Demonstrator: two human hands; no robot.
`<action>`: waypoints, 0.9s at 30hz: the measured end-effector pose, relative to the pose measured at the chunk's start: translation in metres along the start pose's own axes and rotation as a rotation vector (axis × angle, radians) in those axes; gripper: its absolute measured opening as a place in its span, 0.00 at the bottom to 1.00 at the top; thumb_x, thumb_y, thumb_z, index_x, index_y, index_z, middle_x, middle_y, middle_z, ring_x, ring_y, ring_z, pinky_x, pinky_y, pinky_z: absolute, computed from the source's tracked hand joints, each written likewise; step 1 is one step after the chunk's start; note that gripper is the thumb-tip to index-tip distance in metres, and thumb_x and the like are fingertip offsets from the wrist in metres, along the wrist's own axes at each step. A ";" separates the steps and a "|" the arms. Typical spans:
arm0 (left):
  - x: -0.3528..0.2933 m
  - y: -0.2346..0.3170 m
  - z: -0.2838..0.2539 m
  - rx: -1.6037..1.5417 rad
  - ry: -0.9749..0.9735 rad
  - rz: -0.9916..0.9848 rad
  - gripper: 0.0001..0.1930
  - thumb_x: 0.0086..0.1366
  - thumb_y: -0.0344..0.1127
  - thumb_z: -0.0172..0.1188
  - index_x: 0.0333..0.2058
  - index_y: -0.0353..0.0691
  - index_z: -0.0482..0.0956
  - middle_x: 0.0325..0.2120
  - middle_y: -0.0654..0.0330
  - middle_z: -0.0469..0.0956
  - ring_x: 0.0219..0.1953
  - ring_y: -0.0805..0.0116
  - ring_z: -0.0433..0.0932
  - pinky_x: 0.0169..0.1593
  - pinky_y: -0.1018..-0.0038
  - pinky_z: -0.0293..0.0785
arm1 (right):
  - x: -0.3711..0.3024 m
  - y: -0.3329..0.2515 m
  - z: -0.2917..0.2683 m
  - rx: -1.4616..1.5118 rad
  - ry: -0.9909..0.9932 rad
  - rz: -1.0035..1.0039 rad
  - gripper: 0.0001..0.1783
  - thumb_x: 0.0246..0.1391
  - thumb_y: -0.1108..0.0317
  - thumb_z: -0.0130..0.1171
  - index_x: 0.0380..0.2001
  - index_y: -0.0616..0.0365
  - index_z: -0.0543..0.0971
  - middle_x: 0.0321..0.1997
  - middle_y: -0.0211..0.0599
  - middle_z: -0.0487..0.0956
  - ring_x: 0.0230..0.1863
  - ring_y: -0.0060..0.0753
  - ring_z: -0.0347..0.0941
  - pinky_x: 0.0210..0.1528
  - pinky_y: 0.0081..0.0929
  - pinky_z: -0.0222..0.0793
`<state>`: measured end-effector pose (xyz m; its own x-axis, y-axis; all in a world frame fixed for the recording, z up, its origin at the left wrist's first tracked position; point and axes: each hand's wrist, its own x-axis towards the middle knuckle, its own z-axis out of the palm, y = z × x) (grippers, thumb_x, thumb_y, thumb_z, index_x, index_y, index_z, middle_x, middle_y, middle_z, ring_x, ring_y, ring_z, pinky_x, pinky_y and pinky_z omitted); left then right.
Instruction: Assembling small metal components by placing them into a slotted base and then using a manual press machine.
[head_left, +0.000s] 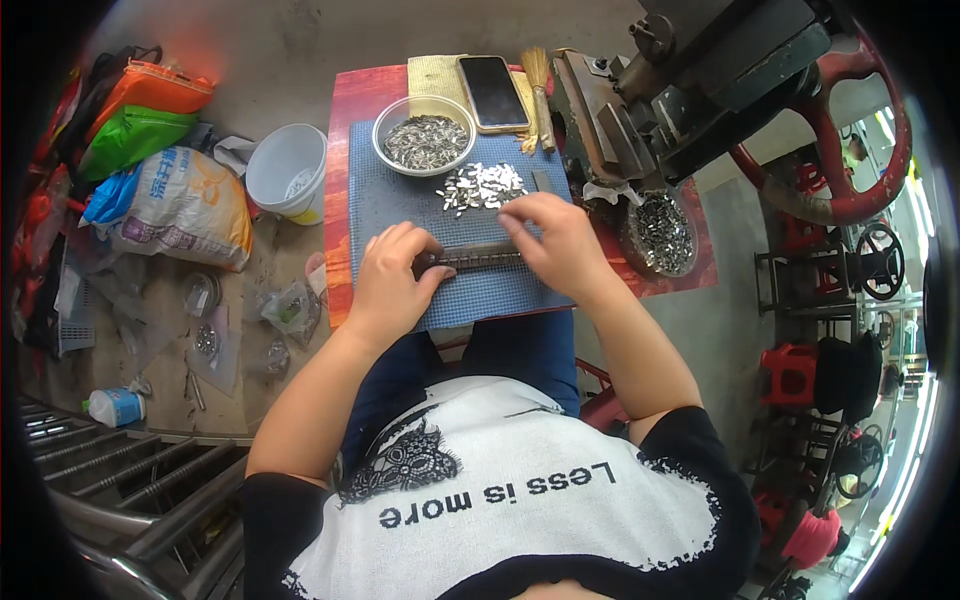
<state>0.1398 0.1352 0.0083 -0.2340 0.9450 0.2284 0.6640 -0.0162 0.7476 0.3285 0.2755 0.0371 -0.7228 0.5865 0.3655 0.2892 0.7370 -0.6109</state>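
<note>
On the blue textured mat [458, 306] lies a long, narrow, dark metal bar [480, 257] with a row of small slots or pieces along it. My left hand [393, 275] is closed around its left end, thumb along the near side. Over the bar's right end, my right hand [558, 240] is closed, thumb and fingertips together; what they pinch, if anything, is too small to make out. Just beyond the bar is a loose pile of small shiny metal pieces [484, 188]. Behind it stands a pale bowl [379, 150] filled with small grey metal pieces.
A phone [493, 92] and a small straw brush [538, 95] lie at the far edge. To the right are a plastic container [662, 235] of metal pieces and a dark machine [735, 70] with a red handwheel [825, 190]. A white bucket [285, 170] stands left, near bags [185, 205].
</note>
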 end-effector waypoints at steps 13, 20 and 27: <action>0.067 -0.006 -0.048 0.278 0.196 0.145 0.22 0.56 0.34 0.69 0.50 0.36 0.79 0.37 0.52 0.80 0.43 0.54 0.76 0.51 0.62 0.71 | -0.026 0.023 0.015 0.169 0.166 0.107 0.14 0.56 0.62 0.66 0.27 0.61 0.76 0.30 0.39 0.74 0.36 0.44 0.70 0.42 0.35 0.65; 0.140 0.008 -0.053 0.718 -0.245 0.020 0.28 0.51 0.45 0.74 0.52 0.48 0.82 0.48 0.56 0.77 0.58 0.56 0.69 0.59 0.58 0.65 | -0.026 0.018 0.015 0.090 0.174 0.058 0.12 0.58 0.63 0.64 0.28 0.59 0.77 0.30 0.38 0.76 0.37 0.44 0.72 0.43 0.36 0.64; 0.149 -0.010 -0.036 0.657 -0.160 0.079 0.13 0.53 0.40 0.72 0.39 0.49 0.90 0.42 0.64 0.79 0.52 0.59 0.70 0.57 0.60 0.64 | -0.019 0.014 0.014 0.114 0.191 0.077 0.10 0.57 0.65 0.64 0.29 0.61 0.78 0.31 0.39 0.77 0.38 0.44 0.72 0.43 0.37 0.66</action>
<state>0.0731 0.2643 0.0572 -0.0924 0.9867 0.1338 0.9801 0.0664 0.1872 0.3382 0.2701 0.0117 -0.5662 0.7002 0.4349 0.2577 0.6516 -0.7135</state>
